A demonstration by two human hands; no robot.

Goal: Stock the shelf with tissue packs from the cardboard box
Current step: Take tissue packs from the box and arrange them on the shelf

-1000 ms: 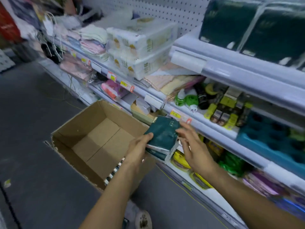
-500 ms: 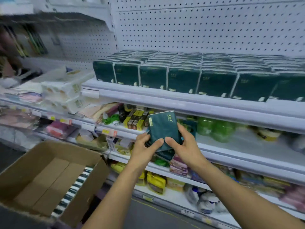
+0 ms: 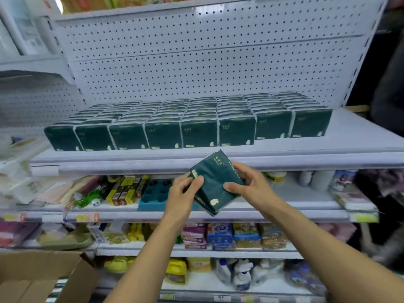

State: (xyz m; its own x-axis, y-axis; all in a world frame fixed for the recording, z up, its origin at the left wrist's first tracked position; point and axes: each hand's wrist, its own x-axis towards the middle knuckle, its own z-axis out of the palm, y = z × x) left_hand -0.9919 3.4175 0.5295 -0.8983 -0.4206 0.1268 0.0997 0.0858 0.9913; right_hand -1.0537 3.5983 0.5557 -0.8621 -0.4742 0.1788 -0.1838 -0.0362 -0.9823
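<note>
The tissue pack (image 3: 215,182) has been raised from mid-shelf level to just below the stocked shelf (image 3: 349,147), centre frame; it is gripped at both sides by the left hand (image 3: 182,193) and right hand (image 3: 251,186), fingers curled; placement is judged in hand; a lift onto the bare right-hand stretch is required next.

We can read nothing for certain: the gold print on the dark green tissue pack (image 3: 215,182), the blue packets (image 3: 220,232) on a lower shelf and the price tags (image 3: 82,217) along the shelf edge are all too blurred.
</note>
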